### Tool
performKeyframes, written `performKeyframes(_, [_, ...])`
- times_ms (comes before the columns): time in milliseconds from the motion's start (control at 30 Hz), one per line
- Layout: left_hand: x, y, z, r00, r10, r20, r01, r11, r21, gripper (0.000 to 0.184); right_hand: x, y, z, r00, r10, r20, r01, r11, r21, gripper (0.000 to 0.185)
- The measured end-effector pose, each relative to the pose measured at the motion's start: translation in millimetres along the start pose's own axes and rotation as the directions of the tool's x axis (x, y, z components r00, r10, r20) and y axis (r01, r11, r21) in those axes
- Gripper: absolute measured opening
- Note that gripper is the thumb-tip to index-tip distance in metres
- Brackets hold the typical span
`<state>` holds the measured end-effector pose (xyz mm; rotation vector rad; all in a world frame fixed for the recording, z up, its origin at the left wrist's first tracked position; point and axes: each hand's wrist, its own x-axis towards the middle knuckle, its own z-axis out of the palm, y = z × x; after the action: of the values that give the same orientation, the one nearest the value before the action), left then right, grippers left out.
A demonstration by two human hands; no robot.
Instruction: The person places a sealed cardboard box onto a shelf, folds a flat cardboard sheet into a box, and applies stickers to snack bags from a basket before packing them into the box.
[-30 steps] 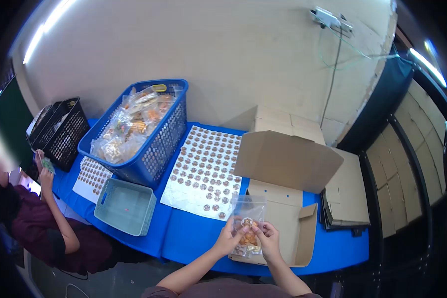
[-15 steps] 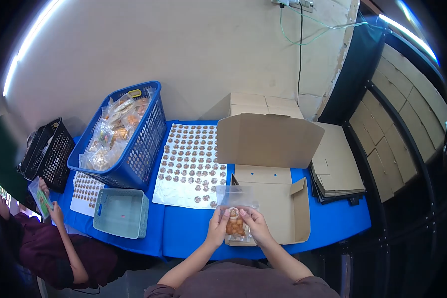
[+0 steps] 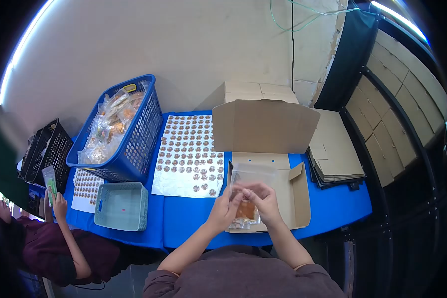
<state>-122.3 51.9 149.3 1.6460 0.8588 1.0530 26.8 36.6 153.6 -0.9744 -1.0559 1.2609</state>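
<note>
A clear plastic snack pouch [image 3: 246,210] with orange-brown pieces inside is held upright between both hands, in front of my body. My left hand [image 3: 223,210] grips its left side. My right hand [image 3: 264,204] is closed on the other side, with the fingers of both hands meeting near the middle of the pouch. The fingers hide the label area. Behind and below the pouch stands an open cardboard box [image 3: 299,201], its lid [image 3: 265,126] raised; more small packs show at the box's near left corner.
Left of the box lies a sheet of round stickers [image 3: 186,164]. A blue basket [image 3: 143,134] full of bagged snacks and a pale green bin [image 3: 121,226] stand further left. Flattened cartons [image 3: 335,159] are stacked at right. A co-worker [image 3: 64,243] at far left holds a green packet.
My hands have drawn together over the pouch, fingertips now meeting where the round label showed. The pouch has shifted slightly right. The co-worker's green packet has changed angle, and the view has shifted a little.
</note>
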Motion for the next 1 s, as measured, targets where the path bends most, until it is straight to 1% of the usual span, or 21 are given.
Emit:
performKeyframes(33, [-3, 1, 2, 1.000, 0.000, 0.001, 0.000, 1.000, 0.000, 0.028, -3, 3, -3, 1.000, -0.001, -0.001, 0.001, 1.000, 0.000, 0.023])
performKeyframes(133, [-9, 6, 4, 0.999, 0.050, 0.001, -0.050, 0.998, 0.032, 0.028, -6, 8, -9, 0.999, 0.016, -0.051, -0.008, 0.988, 0.152, 0.019])
performKeyframes(233, [-7, 6, 5, 0.996, 0.087, -0.014, -0.087, 0.996, 0.004, 0.029, -6, 3, -11, 0.999, 0.022, 0.025, -0.026, 0.982, 0.188, 0.021])
performKeyframes(300, [-9, -5, 3, 1.000, 0.003, 0.019, 0.000, 0.985, -0.170, 0.030, -11, -6, -5, 0.988, -0.126, 0.087, 0.137, 0.981, -0.140, 0.023])
performKeyframes(333, [-10, -5, 4, 0.999, 0.032, 0.025, -0.025, 0.967, -0.254, 0.028, -15, -6, -9, 0.985, -0.132, 0.111, 0.153, 0.965, -0.213, 0.027])
performKeyframes(367, [-10, -3, 3, 0.999, 0.030, 0.020, -0.024, 0.967, -0.255, 0.028, -18, -9, -7, 0.985, -0.129, 0.115, 0.152, 0.965, -0.213, 0.027])
performKeyframes(433, [-10, 4, 2, 0.998, 0.027, 0.052, -0.016, 0.981, -0.194, 0.026, -24, -17, -2, 0.999, -0.037, 0.038, 0.040, 0.996, -0.079, 0.022])
performKeyframes(467, [-11, 6, 3, 0.998, 0.027, 0.050, -0.017, 0.980, -0.197, 0.026, -25, -18, -3, 0.999, -0.036, 0.039, 0.039, 0.996, -0.082, 0.022])
performKeyframes(533, [-9, 9, 5, 0.996, -0.064, 0.067, 0.076, 0.978, -0.195, 0.030, -24, -19, -6, 0.999, 0.004, 0.037, -0.006, 0.998, 0.064, 0.018])
performKeyframes(567, [-8, 10, 4, 0.996, -0.062, 0.067, 0.074, 0.978, -0.194, 0.030, -24, -17, -9, 0.999, 0.001, 0.037, -0.003, 0.998, 0.063, 0.018])
performKeyframes(633, [-4, 13, 1, 0.990, 0.067, 0.123, -0.077, 0.994, 0.074, 0.033, -23, -10, -16, 0.997, 0.070, 0.041, -0.075, 0.985, 0.153, 0.015])
performKeyframes(667, [-4, 16, 0, 0.989, 0.010, 0.149, -0.025, 0.995, 0.101, 0.034, -23, -7, -17, 0.997, 0.064, 0.045, -0.070, 0.986, 0.150, 0.015])
performKeyframes(733, [-2, 13, 2, 0.989, 0.041, 0.145, -0.058, 0.992, 0.113, 0.034, -21, -3, -19, 0.996, 0.074, -0.053, -0.059, 0.967, 0.249, 0.012])
performKeyframes(767, [-1, 12, 3, 0.987, 0.063, 0.146, -0.082, 0.989, 0.124, 0.034, -18, -5, -18, 0.997, 0.068, -0.042, -0.056, 0.968, 0.243, 0.012])
performKeyframes(800, [-2, 14, 2, 0.979, -0.102, 0.179, 0.083, 0.991, 0.106, 0.034, -15, -9, -17, 0.990, -0.008, -0.139, 0.029, 0.988, 0.149, 0.011])
performKeyframes(833, [-1, 10, 2, 0.982, -0.093, 0.164, 0.076, 0.991, 0.107, 0.034, -11, -10, -15, 0.970, -0.095, -0.223, 0.109, 0.993, 0.048, 0.010])
performKeyframes(867, [-1, 5, 4, 0.978, -0.065, 0.196, 0.034, 0.987, 0.159, 0.036, -9, -8, -19, 0.951, -0.095, -0.294, 0.129, 0.987, 0.098, 0.008])
performKeyframes(900, [0, 0, 4, 0.974, -0.033, 0.225, -0.016, 0.977, 0.214, 0.038, -8, -6, -26, 0.957, -0.109, -0.270, 0.140, 0.985, 0.097, 0.008])
performKeyframes(933, [-1, -1, 3, 0.958, -0.133, 0.252, 0.098, 0.984, 0.148, 0.039, -7, -3, -33, 0.954, -0.134, -0.269, 0.154, 0.987, 0.053, 0.009])
performKeyframes(967, [-1, -2, 4, 0.961, -0.133, 0.243, 0.121, 0.990, 0.066, 0.040, -5, 1, -36, 0.951, -0.157, -0.266, 0.166, 0.986, 0.011, 0.009])
performKeyframes(1000, [-3, -5, 5, 0.963, -0.135, 0.234, 0.116, 0.989, 0.094, 0.038, -6, 4, -34, 0.958, -0.161, -0.236, 0.169, 0.985, 0.014, 0.009])
